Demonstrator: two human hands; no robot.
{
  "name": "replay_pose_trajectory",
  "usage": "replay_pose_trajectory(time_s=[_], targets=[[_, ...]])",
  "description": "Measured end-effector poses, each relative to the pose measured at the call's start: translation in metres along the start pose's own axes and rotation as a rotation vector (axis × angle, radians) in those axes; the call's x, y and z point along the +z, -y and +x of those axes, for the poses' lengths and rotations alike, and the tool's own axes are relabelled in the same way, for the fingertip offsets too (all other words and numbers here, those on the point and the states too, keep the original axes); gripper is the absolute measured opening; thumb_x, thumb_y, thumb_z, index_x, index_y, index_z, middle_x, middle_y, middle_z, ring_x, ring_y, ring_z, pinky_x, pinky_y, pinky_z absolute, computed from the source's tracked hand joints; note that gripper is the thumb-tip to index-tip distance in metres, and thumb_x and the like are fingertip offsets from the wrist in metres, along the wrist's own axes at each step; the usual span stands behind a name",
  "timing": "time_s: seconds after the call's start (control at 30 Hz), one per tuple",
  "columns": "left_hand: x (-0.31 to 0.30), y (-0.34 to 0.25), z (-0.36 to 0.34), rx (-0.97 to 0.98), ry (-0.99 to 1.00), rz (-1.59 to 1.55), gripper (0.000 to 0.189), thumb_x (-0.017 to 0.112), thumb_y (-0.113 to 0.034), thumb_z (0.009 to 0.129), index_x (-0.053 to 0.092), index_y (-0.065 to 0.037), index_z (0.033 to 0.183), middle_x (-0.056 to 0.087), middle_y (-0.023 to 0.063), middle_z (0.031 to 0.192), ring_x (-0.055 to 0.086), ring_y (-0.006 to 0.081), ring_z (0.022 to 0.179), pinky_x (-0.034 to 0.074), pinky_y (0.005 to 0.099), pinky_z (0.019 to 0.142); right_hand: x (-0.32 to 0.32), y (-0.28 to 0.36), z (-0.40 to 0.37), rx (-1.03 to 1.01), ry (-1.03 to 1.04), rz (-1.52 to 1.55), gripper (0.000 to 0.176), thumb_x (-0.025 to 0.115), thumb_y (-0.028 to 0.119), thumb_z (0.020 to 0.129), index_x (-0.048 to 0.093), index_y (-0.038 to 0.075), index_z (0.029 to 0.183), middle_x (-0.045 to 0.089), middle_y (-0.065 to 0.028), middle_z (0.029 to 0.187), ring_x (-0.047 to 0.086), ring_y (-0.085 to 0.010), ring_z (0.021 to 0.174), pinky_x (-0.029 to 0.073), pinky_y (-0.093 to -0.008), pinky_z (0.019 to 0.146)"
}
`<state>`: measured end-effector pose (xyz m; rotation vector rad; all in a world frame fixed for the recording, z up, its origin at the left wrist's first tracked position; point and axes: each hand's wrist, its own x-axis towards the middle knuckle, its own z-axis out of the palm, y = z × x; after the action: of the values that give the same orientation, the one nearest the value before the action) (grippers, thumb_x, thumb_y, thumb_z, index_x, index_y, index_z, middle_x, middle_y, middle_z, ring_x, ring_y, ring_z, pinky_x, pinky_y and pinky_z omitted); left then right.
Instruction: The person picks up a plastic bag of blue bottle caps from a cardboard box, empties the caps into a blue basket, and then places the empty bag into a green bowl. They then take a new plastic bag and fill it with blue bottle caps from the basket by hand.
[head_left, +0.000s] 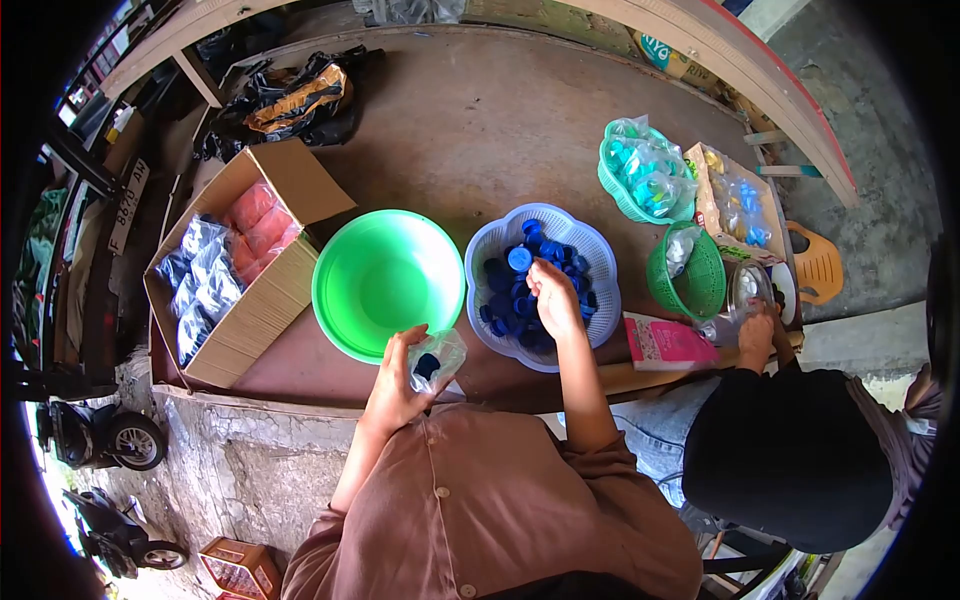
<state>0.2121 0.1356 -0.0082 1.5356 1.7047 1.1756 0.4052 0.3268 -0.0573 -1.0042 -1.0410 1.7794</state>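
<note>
My left hand [402, 385] holds a clear plastic bag [446, 358] with a dark blue piece inside, at the table's front edge. A round blue cap [519, 259] shows right beside the fingertips of my right hand [556, 297], over the light blue basket [482, 328]. My right fingers are pinched together; whether they grip that cap is unclear. Many dark blue caps [530, 310] lie in the basket. A green basin [388, 285] stands to its left, with nothing visible inside.
On the left is an open cardboard box [262, 320] of bagged pieces, with black plastic [300, 105] behind it. Two green baskets [690, 285], a pink packet [668, 342] and a carton [712, 205] are on the right. A co-worker [800, 455] works beside me.
</note>
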Motion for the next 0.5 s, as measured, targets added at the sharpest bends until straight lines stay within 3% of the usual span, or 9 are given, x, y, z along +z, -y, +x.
replay_pose_trajectory(time_s=[0.07,0.17,0.23,0.37,0.5], targets=[[0.001,0.0,0.0,-0.006,0.011,-0.005,0.068,0.076,-0.016,0.065,0.04,0.004,0.12,0.049,0.0186,0.108,0.05,0.032,0.102,0.041,0.0385,0.089,0.009,0.013,-0.016,-0.023,0.107,0.13,0.015,0.055,0.015,0.085,0.059,0.002,0.09,0.051,0.0029,0.074,0.045,-0.0061,0.069,0.032,-0.0193,0.064],[0.002,0.003,0.0,0.009,0.01,-0.021,0.069,0.076,-0.016,0.065,0.04,0.004,0.12,0.049,0.0185,0.109,0.049,0.0318,0.103,0.041,0.0386,0.089,0.022,0.025,-0.038,-0.121,0.188,0.015,0.015,0.055,0.014,0.084,0.059,0.001,0.09,0.05,0.0026,0.074,0.046,-0.0071,0.07,0.033,-0.0195,0.065],[0.004,0.007,-0.001,0.057,-0.013,0.043,0.074,0.078,-0.014,0.062,0.038,0.003,0.122,0.052,0.0189,0.108,0.053,0.0309,0.102,0.043,0.0378,0.087,0.045,0.027,-0.062,-0.103,0.195,-0.212,0.01,0.059,0.013,0.081,0.061,0.004,0.083,0.05,0.0012,0.075,0.048,-0.0099,0.072,0.035,-0.0223,0.067],[0.004,0.004,0.001,0.048,0.009,0.05,0.075,0.079,-0.014,0.062,0.038,0.003,0.122,0.052,0.0188,0.108,0.053,0.0305,0.102,0.043,0.0376,0.087,0.077,0.011,-0.092,-0.539,0.553,-0.865,0.01,0.064,0.011,0.078,0.064,0.003,0.085,0.052,-0.0056,0.078,0.051,-0.0126,0.075,0.04,-0.0254,0.066],[0.003,0.004,0.002,0.039,0.011,0.044,0.075,0.079,-0.013,0.061,0.038,0.002,0.122,0.052,0.0183,0.108,0.053,0.0299,0.102,0.042,0.0379,0.088,0.068,0.018,-0.067,-0.449,0.408,-0.736,0.013,0.064,0.012,0.079,0.066,0.003,0.088,0.054,-0.0074,0.074,0.054,-0.0179,0.071,0.042,-0.0276,0.062]])
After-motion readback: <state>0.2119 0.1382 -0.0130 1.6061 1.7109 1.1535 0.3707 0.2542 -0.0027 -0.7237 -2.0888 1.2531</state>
